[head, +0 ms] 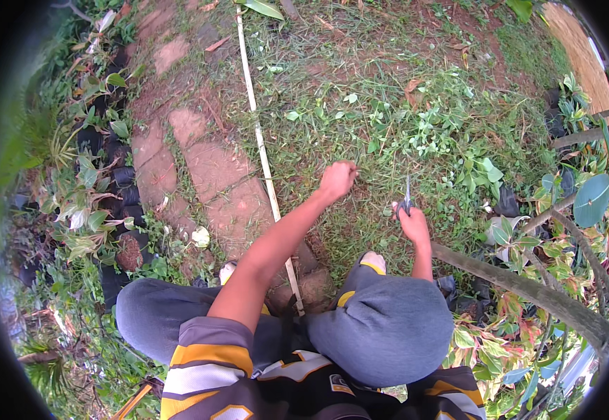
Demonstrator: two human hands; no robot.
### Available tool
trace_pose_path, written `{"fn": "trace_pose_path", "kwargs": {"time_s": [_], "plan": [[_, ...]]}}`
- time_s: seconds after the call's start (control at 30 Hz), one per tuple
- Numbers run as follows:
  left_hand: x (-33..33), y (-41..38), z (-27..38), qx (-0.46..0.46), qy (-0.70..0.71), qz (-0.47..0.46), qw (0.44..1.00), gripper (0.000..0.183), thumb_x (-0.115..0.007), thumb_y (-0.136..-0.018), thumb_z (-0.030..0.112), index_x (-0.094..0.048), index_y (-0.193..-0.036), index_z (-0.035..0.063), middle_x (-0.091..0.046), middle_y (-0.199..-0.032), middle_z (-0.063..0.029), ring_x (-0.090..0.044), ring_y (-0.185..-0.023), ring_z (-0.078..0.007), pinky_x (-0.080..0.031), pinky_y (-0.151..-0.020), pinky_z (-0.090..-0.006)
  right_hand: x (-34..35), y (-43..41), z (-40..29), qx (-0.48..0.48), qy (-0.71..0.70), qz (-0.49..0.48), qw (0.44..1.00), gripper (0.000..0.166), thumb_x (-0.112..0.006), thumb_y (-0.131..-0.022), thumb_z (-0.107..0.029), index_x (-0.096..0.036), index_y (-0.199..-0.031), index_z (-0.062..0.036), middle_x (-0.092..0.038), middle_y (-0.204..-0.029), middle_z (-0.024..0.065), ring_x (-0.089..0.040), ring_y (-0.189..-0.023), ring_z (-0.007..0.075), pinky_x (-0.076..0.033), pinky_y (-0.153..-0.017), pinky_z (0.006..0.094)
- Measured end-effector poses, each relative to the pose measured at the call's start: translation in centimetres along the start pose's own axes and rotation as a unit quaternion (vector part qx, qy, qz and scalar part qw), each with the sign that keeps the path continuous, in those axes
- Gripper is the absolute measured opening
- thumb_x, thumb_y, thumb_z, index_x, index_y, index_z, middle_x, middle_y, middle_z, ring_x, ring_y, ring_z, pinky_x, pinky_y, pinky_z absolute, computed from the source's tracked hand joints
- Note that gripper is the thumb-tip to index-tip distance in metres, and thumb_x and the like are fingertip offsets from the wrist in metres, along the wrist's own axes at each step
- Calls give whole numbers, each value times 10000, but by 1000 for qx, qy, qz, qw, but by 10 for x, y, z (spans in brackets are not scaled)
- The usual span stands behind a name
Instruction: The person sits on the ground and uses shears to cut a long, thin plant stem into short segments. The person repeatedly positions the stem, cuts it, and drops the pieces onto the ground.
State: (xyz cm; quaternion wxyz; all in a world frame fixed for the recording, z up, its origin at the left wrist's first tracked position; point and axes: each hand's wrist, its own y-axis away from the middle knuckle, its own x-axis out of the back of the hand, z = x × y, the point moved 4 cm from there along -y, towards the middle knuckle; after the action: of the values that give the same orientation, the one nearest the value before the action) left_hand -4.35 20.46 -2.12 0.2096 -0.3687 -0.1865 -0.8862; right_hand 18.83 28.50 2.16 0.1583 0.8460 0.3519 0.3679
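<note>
My right hand (413,224) grips a pair of scissors (405,203) by its dark handles. The metal blades point away from me, over the grass, and look closed or nearly so. Ahead and to the left of it, my left hand (338,179) is low over the grass (367,210) with its fingers curled in. Whether grass blades are between those fingertips is too small to tell. Cut or loose grass lies about both hands. Broad-leaved weeds (436,123) grow just beyond the scissors.
A long pale pole (262,152) lies on the ground between my feet, along a brick path (220,168). Potted plants in black bags (126,189) line the left. A bare branch (525,286) reaches in from the right, near my right forearm. A white pot (504,239) stands there.
</note>
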Motion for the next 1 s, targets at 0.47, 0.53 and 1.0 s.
{"fn": "trace_pose_path", "kwargs": {"time_s": [0.47,0.53,1.0], "plan": [[-10,9,36,-77,-140,71,985,827,-563,-813,558,-289,-1392,34,-400,-1317,-200,-419,-1194,-338,-310,-981,-453,10,-15,37,-5,-6,28,1000,483,-614,-818,-480,-673,-785,-2,-607,-602,127,-597,-590,223,-441,-599,350],[-31,10,56,-68,-165,27,984,860,-573,-794,583,-298,-1384,20,-415,-1292,-201,-429,-1174,-337,-321,-977,-443,11,-10,28,10,-23,22,999,493,-607,-817,-490,-677,-748,-7,-594,-585,133,-587,-574,236,-439,-590,358],[-58,-19,26,21,-26,-103,994,240,-678,-776,278,-671,-866,56,-652,-802,-187,-639,-810,-334,-507,-751,-417,35,-49,2,17,-56,4,998,464,-621,-817,-482,-691,-799,-23,-637,-650,82,-592,-619,191,-430,-610,328]]}}
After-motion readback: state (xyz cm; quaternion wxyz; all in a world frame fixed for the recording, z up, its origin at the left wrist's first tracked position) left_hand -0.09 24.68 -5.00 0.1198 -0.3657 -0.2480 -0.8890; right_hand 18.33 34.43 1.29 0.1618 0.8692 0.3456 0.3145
